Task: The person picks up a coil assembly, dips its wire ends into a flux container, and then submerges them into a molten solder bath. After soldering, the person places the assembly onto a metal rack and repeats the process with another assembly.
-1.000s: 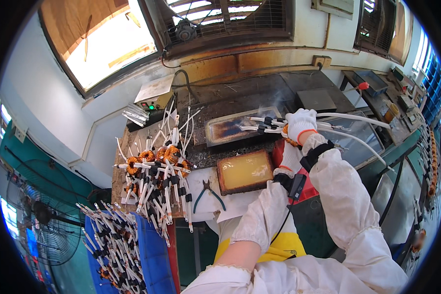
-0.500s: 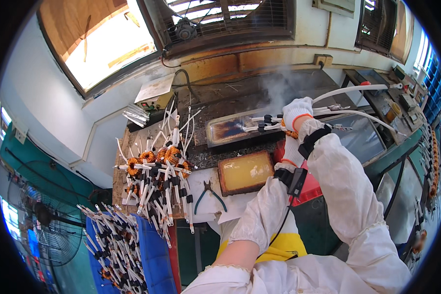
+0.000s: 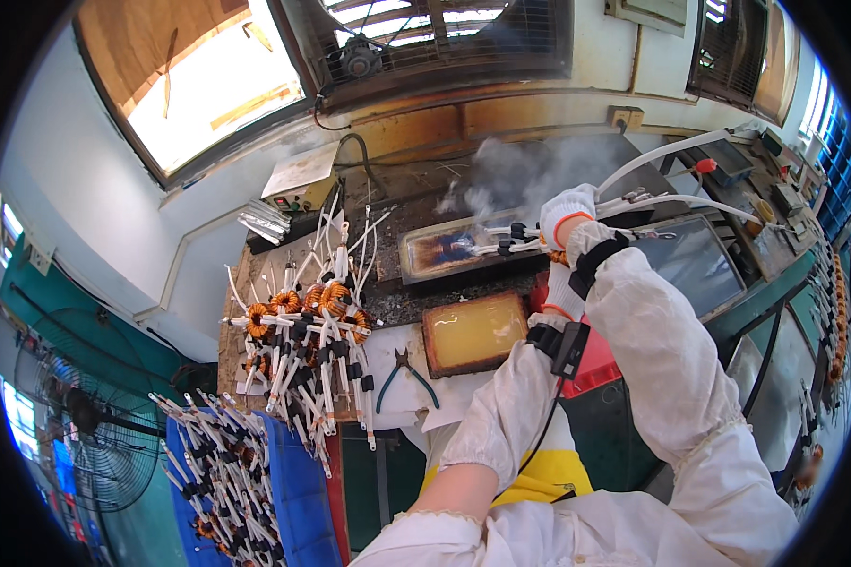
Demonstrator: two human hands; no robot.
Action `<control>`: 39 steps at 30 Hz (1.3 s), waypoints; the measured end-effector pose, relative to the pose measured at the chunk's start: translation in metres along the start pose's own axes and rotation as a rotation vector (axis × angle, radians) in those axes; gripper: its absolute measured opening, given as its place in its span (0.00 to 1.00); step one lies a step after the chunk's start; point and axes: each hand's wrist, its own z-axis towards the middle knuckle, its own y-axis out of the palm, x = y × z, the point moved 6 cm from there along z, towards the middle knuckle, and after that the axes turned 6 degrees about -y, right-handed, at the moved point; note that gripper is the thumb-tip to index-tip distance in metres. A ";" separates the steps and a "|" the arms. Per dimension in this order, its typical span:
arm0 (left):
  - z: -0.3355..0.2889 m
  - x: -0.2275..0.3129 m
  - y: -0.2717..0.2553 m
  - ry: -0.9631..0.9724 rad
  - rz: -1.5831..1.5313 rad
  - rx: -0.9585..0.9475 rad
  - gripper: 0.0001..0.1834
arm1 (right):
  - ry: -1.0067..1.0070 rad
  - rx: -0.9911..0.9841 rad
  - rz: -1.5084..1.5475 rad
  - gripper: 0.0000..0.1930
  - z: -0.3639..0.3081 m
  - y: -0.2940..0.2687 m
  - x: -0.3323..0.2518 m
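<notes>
Both my hands wear white knit gloves and are close together over the right side of the bench. My right hand is closed round a copper-wound coil with white sleeved leads. Just below it, my left hand grips the same coil from the near side, its fingers partly hidden. Leads with black bands reach left from the coil, their tips over or in a rectangular metal pot with a dark, scorched surface. Smoke rises there. Longer white leads stick out to the right.
In front of the pot lies a tray of yellow material, with cutting pliers to its left. Several finished-looking coils are heaped on the bench's left. A blue crate of leads, a fan and a red bin stand nearby.
My hands and the coil have shifted slightly left, pushing the lead tips further over the pot. The long leads on the right have swung, and the smoke has thickened and spread.
</notes>
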 end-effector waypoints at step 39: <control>0.002 0.007 -0.013 0.104 0.353 -0.160 0.25 | 0.009 -0.021 -0.058 0.14 0.005 -0.010 -0.007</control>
